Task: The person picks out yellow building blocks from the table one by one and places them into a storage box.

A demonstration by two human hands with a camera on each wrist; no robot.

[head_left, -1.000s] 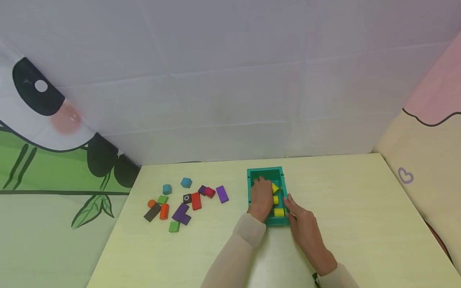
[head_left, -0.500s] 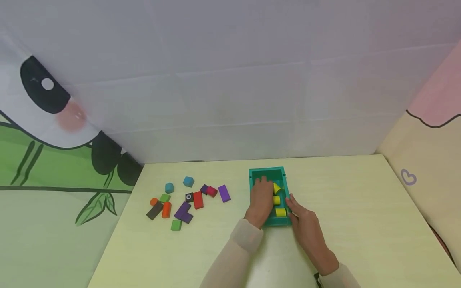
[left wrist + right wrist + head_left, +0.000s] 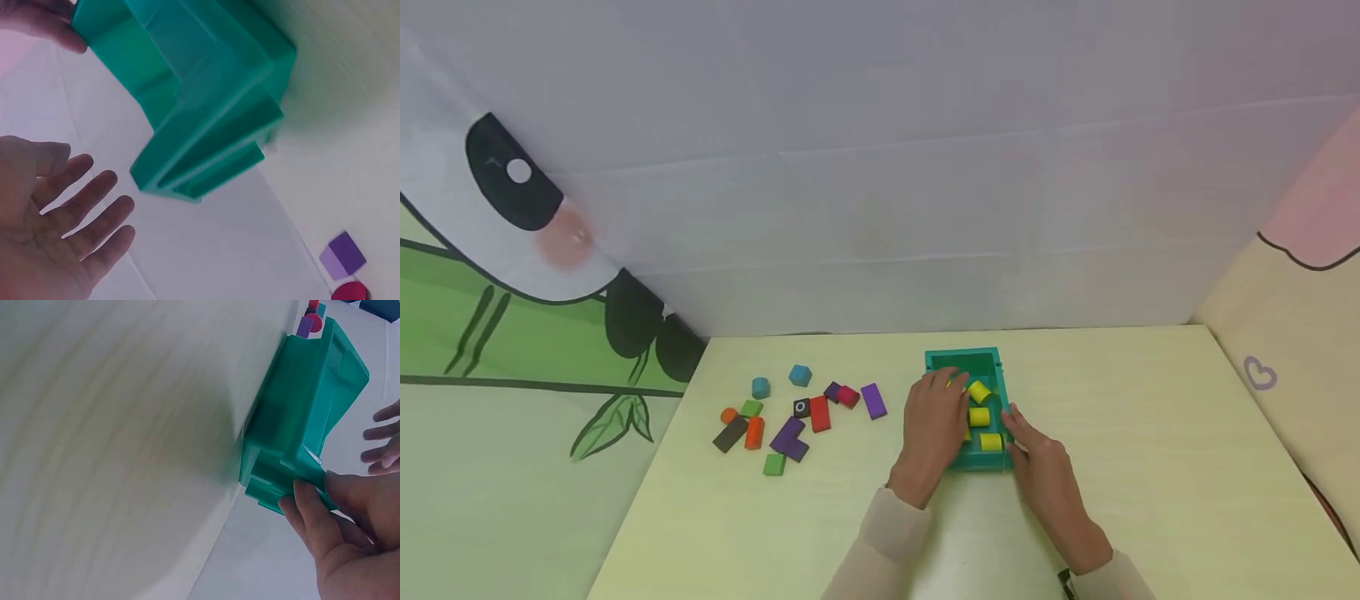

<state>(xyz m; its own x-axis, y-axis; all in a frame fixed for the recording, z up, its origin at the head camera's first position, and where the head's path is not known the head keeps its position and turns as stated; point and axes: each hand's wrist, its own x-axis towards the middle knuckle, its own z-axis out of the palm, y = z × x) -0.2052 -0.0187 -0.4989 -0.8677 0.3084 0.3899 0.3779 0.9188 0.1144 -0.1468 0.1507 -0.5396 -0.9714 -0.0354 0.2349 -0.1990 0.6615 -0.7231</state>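
Observation:
A teal plastic box (image 3: 977,462) stands on the table, with several yellow cylindrical blocks (image 3: 991,442) inside. My left hand (image 3: 934,421) is over the box's left side and hides part of its inside. In the left wrist view the fingers of that left hand (image 3: 56,219) are spread and relaxed, apart from the box, with nothing in them. At the box's right wall is my right hand (image 3: 1048,475). The right wrist view shows this right hand (image 3: 350,531) pinching the wall's ledged edge between thumb and fingers.
Left of the box lie loose coloured blocks: a purple block (image 3: 873,401), a red block (image 3: 820,413), a blue block (image 3: 801,375), an orange cylinder (image 3: 755,432), a dark grey block (image 3: 731,434), a green block (image 3: 774,464) and others. A cloth backdrop (image 3: 880,208) rises behind the table.
My left hand has come up out of the box toward its left wall, and more yellow blocks show. The right hand stays at the right wall. The whole view shifts slightly.

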